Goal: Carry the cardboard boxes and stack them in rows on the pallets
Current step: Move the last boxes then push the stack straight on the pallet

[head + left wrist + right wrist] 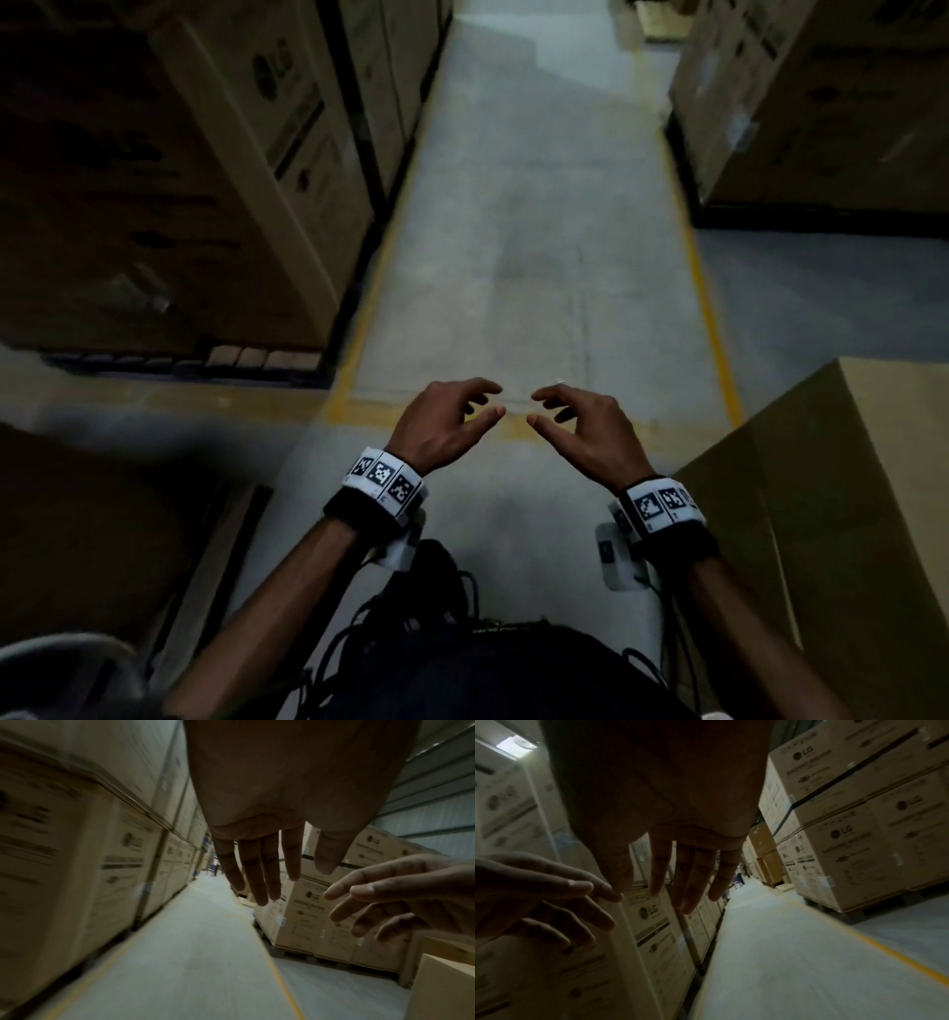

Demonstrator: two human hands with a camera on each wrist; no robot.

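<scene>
A dim warehouse aisle runs straight ahead, its floor [518, 216] pale grey concrete with faint joint lines. Yellow painted lines [706, 303] border the lane on both sides, and another yellow line crosses it nearer the camera. Beyond the right-hand line the floor is a bluer grey. In the left wrist view a wall of horizontal ribbed metal sheeting [434, 787] rises at the upper right. The right wrist view shows a bright rectangular ceiling light [517, 745] at the upper left. The light is low overall, the near corners falling into shadow, and the far end of the aisle is blurred.
</scene>
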